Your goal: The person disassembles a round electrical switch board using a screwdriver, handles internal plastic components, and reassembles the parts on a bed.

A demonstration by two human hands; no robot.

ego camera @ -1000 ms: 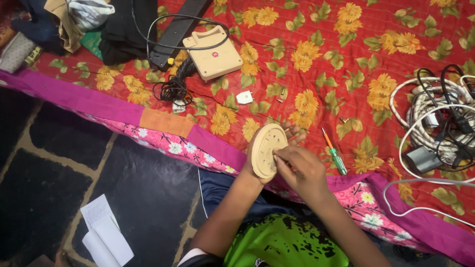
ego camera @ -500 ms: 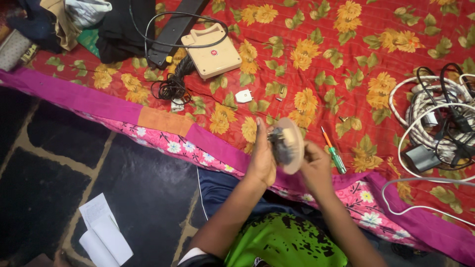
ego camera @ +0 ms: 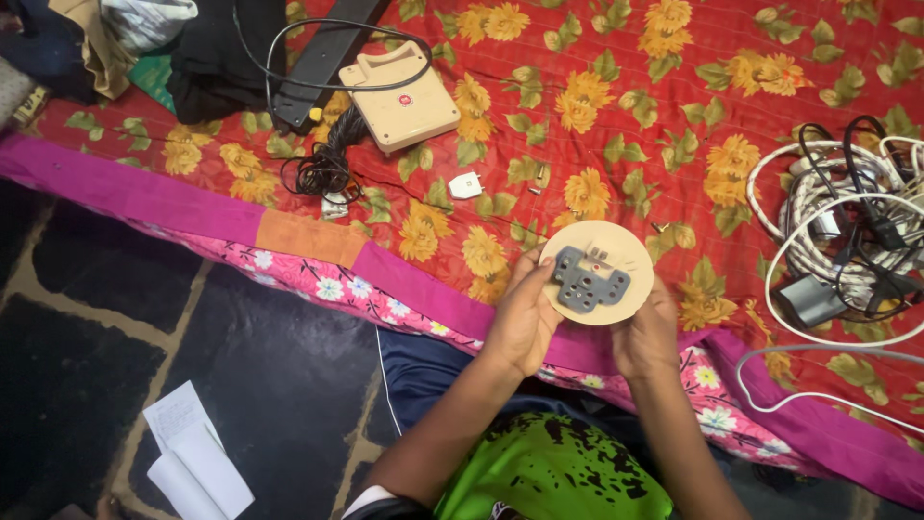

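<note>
A round beige plate (ego camera: 616, 252) with a grey socket piece (ego camera: 587, 281) on its face is held up flat towards me over the edge of the flowered red bedsheet (ego camera: 616, 106). My left hand (ego camera: 525, 313) grips its left rim with the fingers behind. My right hand (ego camera: 647, 332) supports it from below and right. The green screwdriver seen earlier is hidden behind the plate and hands.
A beige switch box (ego camera: 399, 94) with a black cable, a black power strip (ego camera: 313, 67), a coiled black cord (ego camera: 322, 169) and a white plug (ego camera: 466, 185) lie on the sheet. Tangled white and black cables with an adapter (ego camera: 847, 231) sit right. Folded paper (ego camera: 192, 453) lies on the dark floor.
The plate has been turned over from its plain beige back, through edge-on, to show the grey socket side. Both hands stayed on it and lifted it slightly.
</note>
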